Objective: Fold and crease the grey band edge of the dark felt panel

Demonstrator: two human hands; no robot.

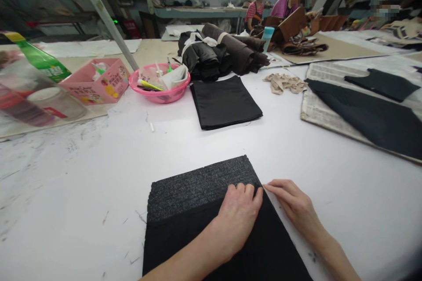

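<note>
A black fabric piece (pixel 187 243) lies flat before me, with a speckled dark grey textured band (pixel 198 186) across its far end. My left hand (pixel 240 213) rests on it, fingers curled and closed at its right edge, just where the band meets the plain black part. From the right, my right hand (pixel 295 204) reaches that same edge, its thumb and fingertips pinched together there. The fingertips of both hands almost meet. Whatever small bit of cloth lies between them is largely hidden.
Beyond lies a stack of black fabric sheets (pixel 227 103). Behind it are a pink basin (pixel 160 92) of tools and dark rolls (pixel 231 48). A pink box (pixel 97 81) and jar (pixel 57 103) stand left; cut black pieces (pixel 369 114) lie right. Two people (pixel 286 6) work farther back.
</note>
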